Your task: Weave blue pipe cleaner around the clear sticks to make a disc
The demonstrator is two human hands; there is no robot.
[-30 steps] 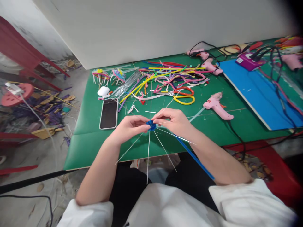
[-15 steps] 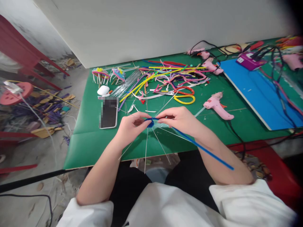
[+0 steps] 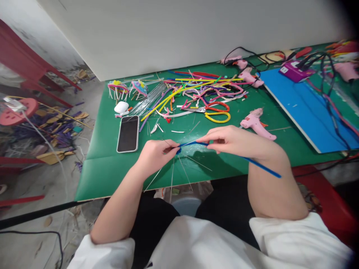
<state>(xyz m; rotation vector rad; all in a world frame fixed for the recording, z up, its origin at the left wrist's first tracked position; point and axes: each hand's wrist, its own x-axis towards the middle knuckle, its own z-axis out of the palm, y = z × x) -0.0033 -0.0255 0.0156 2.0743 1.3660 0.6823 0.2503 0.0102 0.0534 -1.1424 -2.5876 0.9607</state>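
Note:
Between thumb and fingers, my left hand [image 3: 159,153] pinches a small blue coiled centre, mostly covered by the fingertips. Thin pale wires [image 3: 183,172] fan out from that centre toward the table's front edge. A blue pipe cleaner [image 3: 262,166] runs from the coil to my right hand [image 3: 227,140], which is closed on it. Its free end sticks out beyond the right wrist, pointing down and to the right. The stretch between the two hands is held nearly straight, just above the green table [image 3: 112,172].
A phone [image 3: 128,133] lies left of my hands. Behind them are scissors [image 3: 215,112], a heap of coloured pipe cleaners [image 3: 202,89] and clear wires [image 3: 150,99]. A pink glue gun [image 3: 258,125] and a blue board [image 3: 305,112] lie to the right.
My right hand has moved right, away from my left hand, and a longer stretch of blue pipe cleaner shows between them. The left hand has barely shifted.

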